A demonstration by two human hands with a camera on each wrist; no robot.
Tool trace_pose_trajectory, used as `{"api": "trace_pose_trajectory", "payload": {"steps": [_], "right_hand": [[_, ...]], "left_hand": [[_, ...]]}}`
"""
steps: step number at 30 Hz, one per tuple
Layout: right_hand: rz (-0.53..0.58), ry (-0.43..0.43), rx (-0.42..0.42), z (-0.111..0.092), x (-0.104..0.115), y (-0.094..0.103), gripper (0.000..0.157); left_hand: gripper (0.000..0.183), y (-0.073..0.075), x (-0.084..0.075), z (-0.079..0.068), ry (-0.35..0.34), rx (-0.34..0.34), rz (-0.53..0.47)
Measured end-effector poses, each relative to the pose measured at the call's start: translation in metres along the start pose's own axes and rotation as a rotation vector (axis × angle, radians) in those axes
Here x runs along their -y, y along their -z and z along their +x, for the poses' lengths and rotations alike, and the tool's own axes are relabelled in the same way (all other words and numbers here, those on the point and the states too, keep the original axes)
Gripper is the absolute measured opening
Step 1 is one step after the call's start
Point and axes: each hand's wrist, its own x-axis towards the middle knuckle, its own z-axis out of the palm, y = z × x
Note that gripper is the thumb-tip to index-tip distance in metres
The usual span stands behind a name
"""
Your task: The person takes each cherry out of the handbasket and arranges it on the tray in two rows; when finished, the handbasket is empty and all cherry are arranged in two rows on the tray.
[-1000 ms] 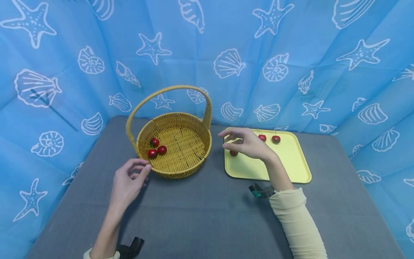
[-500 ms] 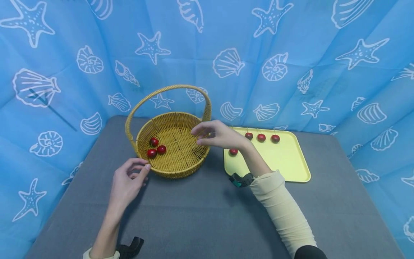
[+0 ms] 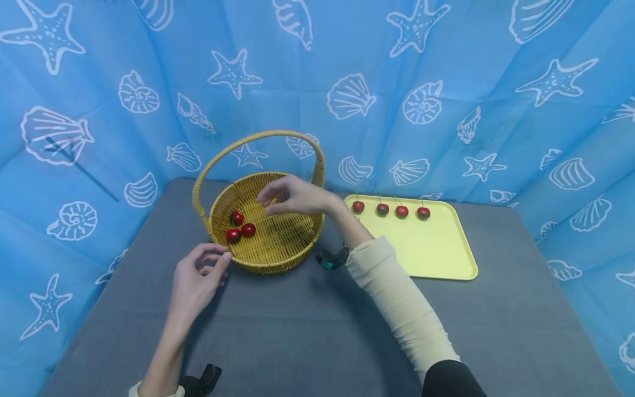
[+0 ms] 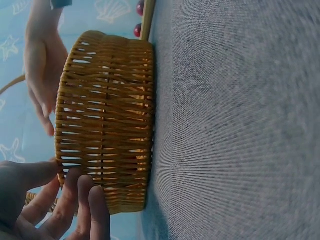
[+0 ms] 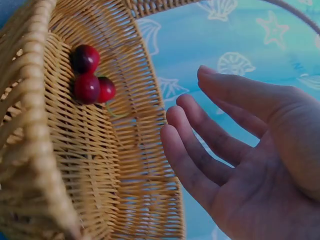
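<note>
A round yellow wicker basket (image 3: 270, 269) with a tall arched handle stands on the left half of the table. Three dark red cherries (image 3: 248, 230) lie together at the left inside it. My left hand (image 3: 198, 278) pinches the basket's near-left rim; the left wrist view has the thumb (image 4: 37, 175) at the rim and fingers along the outer wall. Over the basket's opening hovers my right hand (image 3: 297, 197), fingers loosely bent. Nothing shows between those fingers (image 5: 195, 155) in the right wrist view, and the cherries lie below them, apart.
Right of the basket lies a yellow tray (image 3: 441, 248) with several cherries (image 3: 382, 209) in a row along its back edge. My right forearm (image 3: 397, 298) crosses its left part. A blue seashell-print curtain (image 3: 317, 82) borders the grey table (image 3: 278, 342) behind and at the sides.
My right hand has moved left from above the tray to over the basket, uncovering cherries on the tray's back row. The left hand keeps its place at the rim.
</note>
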Motion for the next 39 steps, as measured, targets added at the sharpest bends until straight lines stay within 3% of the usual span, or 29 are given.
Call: {"api": "trace_pose_trajectory", "payload": {"steps": [12, 17, 28, 39], "right_hand": [[0.107, -0.137, 0.058, 0.032, -0.015, -0.011, 0.03], [0.066, -0.163, 0.067, 0.04, -0.023, -0.016, 0.032], [0.169, -0.323, 0.099, 0.046, -0.039, -0.033, 0.034], [0.228, -0.297, 0.166, 0.044, -0.05, -0.043, 0.043]], "left_hand": [[0.032, 0.0, -0.001, 0.002, 0.018, 0.005, 0.01], [0.031, 0.0, 0.0, 0.002, 0.009, 0.008, 0.015], [0.029, -0.001, 0.0, 0.002, 0.004, -0.004, 0.02], [0.028, -0.001, -0.001, 0.0, -0.005, -0.013, 0.008]]}}
